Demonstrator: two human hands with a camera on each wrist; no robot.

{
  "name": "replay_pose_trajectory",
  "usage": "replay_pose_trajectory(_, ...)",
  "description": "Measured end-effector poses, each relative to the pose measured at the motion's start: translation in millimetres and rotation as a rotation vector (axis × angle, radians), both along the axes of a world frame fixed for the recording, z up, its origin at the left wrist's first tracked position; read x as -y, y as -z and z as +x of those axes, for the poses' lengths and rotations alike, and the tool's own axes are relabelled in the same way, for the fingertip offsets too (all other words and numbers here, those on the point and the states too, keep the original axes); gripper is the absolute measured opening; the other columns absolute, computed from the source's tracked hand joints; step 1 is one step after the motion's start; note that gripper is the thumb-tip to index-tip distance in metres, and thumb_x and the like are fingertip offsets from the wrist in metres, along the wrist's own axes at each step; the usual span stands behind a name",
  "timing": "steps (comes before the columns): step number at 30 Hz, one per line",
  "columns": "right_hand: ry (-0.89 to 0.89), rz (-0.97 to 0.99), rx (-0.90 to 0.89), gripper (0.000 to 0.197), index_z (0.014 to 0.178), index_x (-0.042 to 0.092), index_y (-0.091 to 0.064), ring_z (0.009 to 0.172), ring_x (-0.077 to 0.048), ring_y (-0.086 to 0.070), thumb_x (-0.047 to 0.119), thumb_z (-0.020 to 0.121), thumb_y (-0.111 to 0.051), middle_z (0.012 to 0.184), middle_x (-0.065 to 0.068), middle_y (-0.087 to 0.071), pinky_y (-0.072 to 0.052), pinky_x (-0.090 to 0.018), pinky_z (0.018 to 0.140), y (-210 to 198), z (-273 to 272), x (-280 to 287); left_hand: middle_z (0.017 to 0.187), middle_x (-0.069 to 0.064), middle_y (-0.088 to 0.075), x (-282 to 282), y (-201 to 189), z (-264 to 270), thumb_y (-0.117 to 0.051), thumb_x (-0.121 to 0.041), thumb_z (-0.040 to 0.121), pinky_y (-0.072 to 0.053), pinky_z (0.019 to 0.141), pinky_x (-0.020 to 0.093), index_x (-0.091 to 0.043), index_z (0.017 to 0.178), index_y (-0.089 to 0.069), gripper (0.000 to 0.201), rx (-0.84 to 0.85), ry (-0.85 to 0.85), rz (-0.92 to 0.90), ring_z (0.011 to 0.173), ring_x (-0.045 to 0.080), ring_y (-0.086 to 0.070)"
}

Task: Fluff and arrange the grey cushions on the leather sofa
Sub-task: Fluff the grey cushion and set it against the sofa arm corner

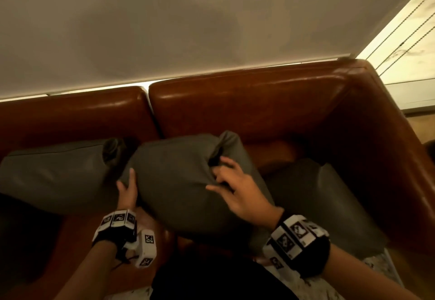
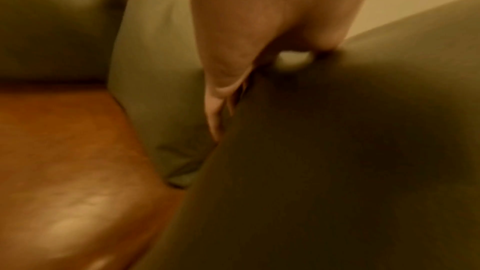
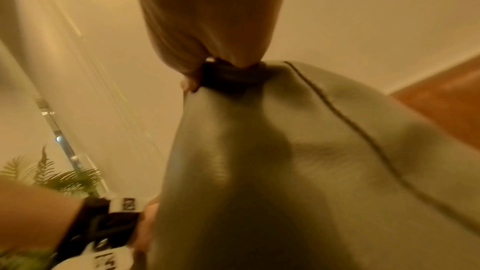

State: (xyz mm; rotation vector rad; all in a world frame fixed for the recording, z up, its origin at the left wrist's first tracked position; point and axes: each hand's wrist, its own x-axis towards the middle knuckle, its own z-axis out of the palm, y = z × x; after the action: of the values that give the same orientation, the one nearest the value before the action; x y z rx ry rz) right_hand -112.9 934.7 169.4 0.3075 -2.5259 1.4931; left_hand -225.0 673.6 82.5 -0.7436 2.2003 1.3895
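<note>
Three grey cushions lie on the brown leather sofa (image 1: 259,101). I hold the middle cushion (image 1: 179,186) tilted above the seat. My left hand (image 1: 127,183) presses flat against its left side with straight fingers; in the left wrist view the palm (image 2: 259,28) lies on the dark cushion (image 2: 337,151). My right hand (image 1: 223,174) pinches a bunched fold at the cushion's top; the right wrist view shows that hand (image 3: 221,34) gripping the gathered fabric of the cushion (image 3: 285,151). The left cushion (image 1: 51,177) and the right cushion (image 1: 317,200) rest on the seat, untouched.
The sofa's right armrest (image 1: 388,146) runs along the right side. Behind the backrest hangs a pale roller blind (image 1: 188,28). Bare leather seat (image 1: 77,240) shows at the lower left. A leafy plant (image 3: 52,176) stands off to one side in the right wrist view.
</note>
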Motion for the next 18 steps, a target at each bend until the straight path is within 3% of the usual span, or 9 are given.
replay_pose_trajectory(3, 0.1, 0.03, -0.104, 0.015, 0.091, 0.015, -0.047, 0.11, -0.002, -0.051, 0.024, 0.087, -0.059, 0.097, -0.007, -0.063, -0.028, -0.03, 0.11, -11, -19, -45, 0.129, 0.009, -0.054, -9, -39, -25, -0.05, -0.042, 0.092, -0.04, 0.104, 0.048, -0.035, 0.11, -0.053, 0.019, -0.21, -0.028, 0.185, 0.126, 0.033, -0.048)
replay_pose_trajectory(5, 0.234, 0.026, 0.081, 0.017, 0.098, 0.014, -0.05, 0.12, -0.002, -0.046, 0.023, 0.087, -0.059, 0.113, 0.0, -0.057, -0.038, -0.039, 0.105, -3, -29, -84, 0.107, 0.003, -0.062, -23, -62, -33, -0.053, -0.035, 0.092, -0.045, 0.092, 0.045, -0.035, 0.089, -0.057, 0.004, -0.283, 0.044, 0.252, 0.108, 0.026, -0.058)
replay_pose_trajectory(7, 0.322, -0.028, 0.302, 0.015, 0.097, 0.02, -0.042, 0.102, -0.014, -0.057, 0.021, 0.091, -0.056, 0.103, 0.001, -0.059, -0.048, -0.034, 0.086, 15, -33, -115, 0.108, 0.004, -0.061, -36, -59, -35, -0.057, -0.039, 0.088, -0.047, 0.089, 0.041, -0.038, 0.085, -0.057, 0.003, -0.329, 0.126, 0.237, 0.102, 0.021, -0.058)
replay_pose_trajectory(9, 0.432, -0.046, 0.438, 0.013, 0.092, 0.013, -0.04, 0.081, -0.009, -0.057, 0.016, 0.093, -0.053, 0.085, 0.008, -0.055, -0.045, -0.024, 0.068, 46, -38, -132, 0.121, 0.015, -0.054, -51, -34, -32, -0.062, -0.044, 0.084, -0.051, 0.087, 0.046, -0.038, 0.085, -0.057, 0.008, -0.254, 0.238, 0.144, 0.108, 0.028, -0.058)
replay_pose_trajectory(11, 0.553, 0.009, 0.6, 0.012, 0.09, 0.008, -0.041, 0.076, -0.016, -0.056, 0.016, 0.094, -0.05, 0.077, 0.006, -0.052, -0.039, -0.027, 0.065, 84, -40, -142, 0.122, 0.024, -0.048, -67, 7, -27, -0.062, -0.038, 0.084, -0.054, 0.08, 0.048, -0.038, 0.08, -0.055, 0.008, -0.147, 0.366, 0.037, 0.109, 0.04, -0.056)
replay_pose_trajectory(13, 0.65, 0.057, 0.813, 0.011, 0.091, 0.005, -0.044, 0.087, -0.031, -0.058, 0.015, 0.096, -0.047, 0.086, -0.01, -0.059, -0.036, -0.03, 0.07, 123, -33, -151, 0.124, 0.025, -0.048, -92, 40, -17, -0.06, -0.038, 0.084, -0.048, 0.086, 0.045, -0.038, 0.095, -0.059, 0.01, -0.003, 0.595, -0.061, 0.116, 0.043, -0.053)
replay_pose_trajectory(15, 0.735, 0.081, 0.93, 0.011, 0.091, 0.006, -0.044, 0.096, -0.037, -0.059, 0.015, 0.096, -0.045, 0.099, -0.022, -0.06, -0.039, -0.033, 0.073, 146, -20, -157, 0.137, 0.023, -0.04, -114, 56, -1, -0.055, -0.027, 0.091, -0.034, 0.105, 0.035, -0.016, 0.129, -0.051, 0.04, 0.066, 0.763, -0.223, 0.129, 0.037, -0.042)
replay_pose_trajectory(16, 0.766, 0.09, 0.904, 0.011, 0.09, 0.007, -0.043, 0.094, -0.038, -0.059, 0.016, 0.097, -0.044, 0.096, -0.022, -0.06, -0.039, -0.034, 0.072, 148, -15, -160, 0.14, 0.022, -0.037, -118, 60, 4, -0.053, -0.024, 0.093, -0.03, 0.109, 0.034, -0.011, 0.135, -0.045, 0.044, 0.068, 0.761, -0.231, 0.132, 0.035, -0.039)
replay_pose_trajectory(18, 0.805, 0.099, 0.777, 0.013, 0.087, 0.01, -0.042, 0.083, -0.033, -0.058, 0.019, 0.097, -0.044, 0.083, -0.014, -0.056, -0.037, -0.033, 0.068, 140, -10, -166, 0.132, 0.021, -0.045, -115, 64, 5, -0.051, -0.029, 0.093, -0.039, 0.106, 0.046, -0.017, 0.129, -0.049, 0.038, 0.005, 0.699, -0.181, 0.125, 0.037, -0.045)
